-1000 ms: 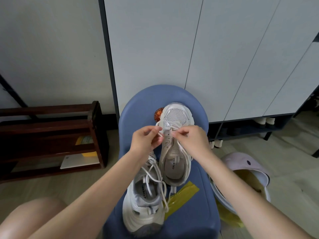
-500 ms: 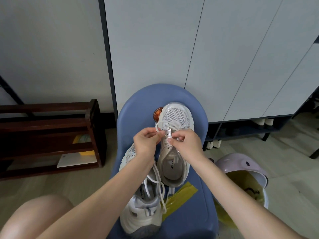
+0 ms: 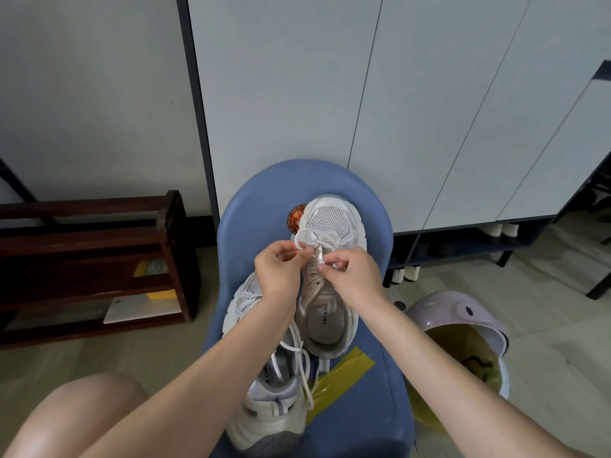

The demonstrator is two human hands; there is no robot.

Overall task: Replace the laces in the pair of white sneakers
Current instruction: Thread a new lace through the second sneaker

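1. Plainly, the lacing of the far sneaker (image 3: 325,276) is the step in hand; it lies on the blue chair (image 3: 363,408) with its toe pointing away, and a white lace (image 3: 309,238) is seen looped over its toe end, near the lowest eyelets
2. The left hand (image 3: 281,272) is curled, and a strand of the lace is pinched between its thumb and fingers (image 3: 299,254) at the left side of the shoe's throat
3. The right hand (image 3: 352,276) is likewise curled, with a bit of lace pinched at its fingertips just over the tongue; whether the tip itself is held cannot be told, since the fingers hide it
4. The two hands are almost touching above the tongue, so it is judged that a lace end is being threaded or crossed at one of the lower eyelets
5. The near sneaker (image 3: 264,375) lies just beside the first, partly under the left forearm, with a lace already run through its eyelets and loose ends trailing over its heel; it is judged to be the further along of the pair
6. The upper eyelets of the far sneaker appear bare, so most of its lacing is judged to be left
7. For the next move, the lace tip would need to be pushed through the next eyelet and the slack drawn through evenly, with the opposite strand held taut so the crossings already made are not loosened
8. A strip of yellow tape (image 3: 340,378) lies on the seat beside the shoes, and a lilac bin (image 3: 469,312) stands on the floor at the right
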